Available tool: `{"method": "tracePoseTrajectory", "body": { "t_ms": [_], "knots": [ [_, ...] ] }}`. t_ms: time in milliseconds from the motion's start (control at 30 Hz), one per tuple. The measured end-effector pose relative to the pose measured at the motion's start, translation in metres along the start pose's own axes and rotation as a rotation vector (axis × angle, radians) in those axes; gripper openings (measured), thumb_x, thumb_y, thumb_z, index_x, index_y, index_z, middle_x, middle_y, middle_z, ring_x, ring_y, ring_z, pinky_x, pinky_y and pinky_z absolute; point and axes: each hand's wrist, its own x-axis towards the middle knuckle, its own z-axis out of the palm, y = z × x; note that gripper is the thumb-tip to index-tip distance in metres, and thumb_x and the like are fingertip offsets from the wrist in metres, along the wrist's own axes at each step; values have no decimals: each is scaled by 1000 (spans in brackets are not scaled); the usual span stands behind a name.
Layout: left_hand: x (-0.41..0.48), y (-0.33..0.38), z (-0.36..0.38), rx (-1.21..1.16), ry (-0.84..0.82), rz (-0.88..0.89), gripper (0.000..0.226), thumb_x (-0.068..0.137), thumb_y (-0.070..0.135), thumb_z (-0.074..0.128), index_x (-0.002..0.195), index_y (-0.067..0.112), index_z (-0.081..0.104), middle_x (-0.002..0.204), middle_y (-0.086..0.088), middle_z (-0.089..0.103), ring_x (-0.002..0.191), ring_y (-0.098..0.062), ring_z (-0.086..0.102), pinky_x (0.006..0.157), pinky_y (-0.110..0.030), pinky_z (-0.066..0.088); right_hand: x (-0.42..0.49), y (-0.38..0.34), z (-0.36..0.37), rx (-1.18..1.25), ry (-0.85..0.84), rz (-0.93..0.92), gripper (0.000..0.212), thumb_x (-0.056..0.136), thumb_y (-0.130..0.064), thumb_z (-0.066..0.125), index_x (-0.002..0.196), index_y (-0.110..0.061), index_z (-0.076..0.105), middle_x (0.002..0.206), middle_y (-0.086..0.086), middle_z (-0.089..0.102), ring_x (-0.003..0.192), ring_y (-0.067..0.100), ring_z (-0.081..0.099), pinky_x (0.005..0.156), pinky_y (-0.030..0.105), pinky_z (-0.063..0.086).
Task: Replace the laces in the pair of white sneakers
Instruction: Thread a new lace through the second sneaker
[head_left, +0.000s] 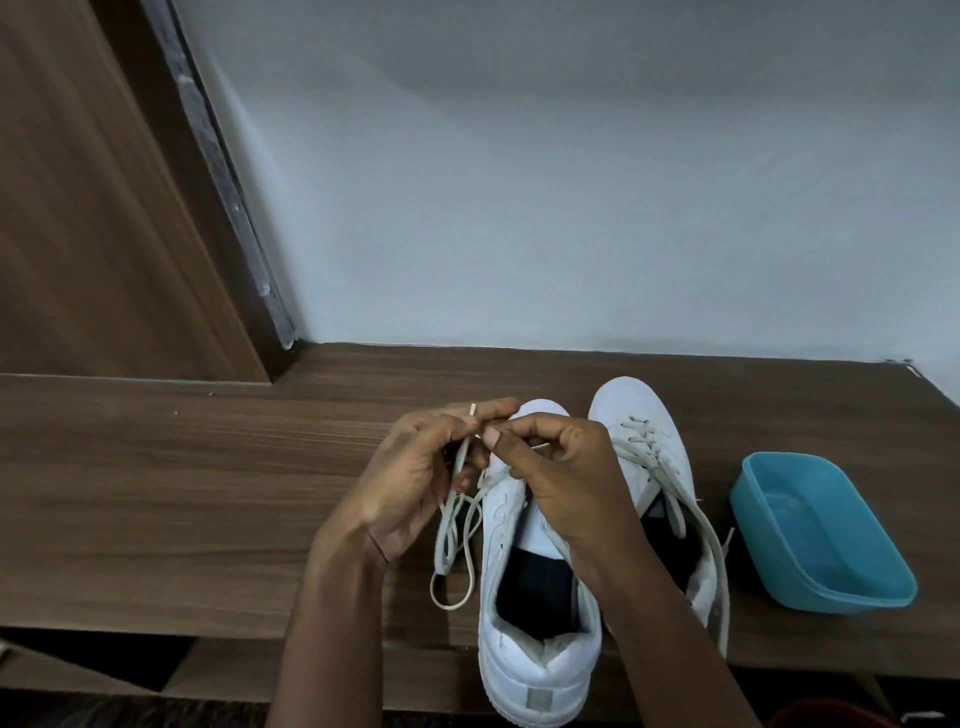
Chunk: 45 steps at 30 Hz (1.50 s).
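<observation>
Left hand (415, 467) and right hand (561, 478) pinch the lace (457, 525) over the sneaker (540, 639), seemingly mid-threading; next, its tip needs steady aiming.

Your near sneaker (540, 603) is white and stands on the wood top with its toe pointing away from you and its heel at the front edge. The dark insole shows, and the eyelets you can see are bare. Its pale lace (457, 540) is pinched in your left hand (415, 483) and right hand (561, 473) over the toe, with one tip poking up between your left fingers. The slack lies in loops on the top just left of the shoe. The far sneaker (639, 415) stands just beside it on the right, set further back. Its second lace (649, 452) is crossed through the front rows (the ends trail loose towards the heel).
</observation>
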Motion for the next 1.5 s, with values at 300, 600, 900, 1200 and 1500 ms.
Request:
{"method": "tracePoseTrajectory", "body": {
  "t_ms": [300,600,900,1200,1500],
  "knots": [
    [4,-18,-34,1137,616,36,23,92,28,64,114,31,70,132,-2,55,120,-23,56,100,-46,44,12,14,-33,-431,111,-24,27,88,-6,66,82,-31,76,77,-14,72,63,2,60,65,19,45],
    [12,-27,1,1037,214,156,19,91,29,71,73,34,71,61,17,65,59,2,59,57,-16,40,13,16,-38,-461,104,-26,22,87,-7,68,85,-28,77,79,-13,73,69,2,65,70,22,54],
    [23,-43,-6,1078,168,96,21,88,30,75,70,27,65,58,14,64,55,1,58,56,-23,42,12,18,-39,-555,-29,17,16,82,-13,76,82,-29,76,75,-13,71,70,-1,66,75,23,56],
    [17,-35,-10,764,63,82,19,94,35,67,83,19,64,68,17,60,64,-4,53,64,-28,43,13,18,-39,-585,-59,8,16,81,-15,78,84,-30,75,77,-13,71,69,-5,64,75,19,53],
    [12,-37,-20,696,-11,-133,46,100,43,55,63,17,66,61,-6,63,56,-17,51,65,-34,42,12,18,-38,-588,-62,-7,16,81,-13,78,86,-28,76,77,-12,70,71,-4,63,73,14,50]
  ]
}}
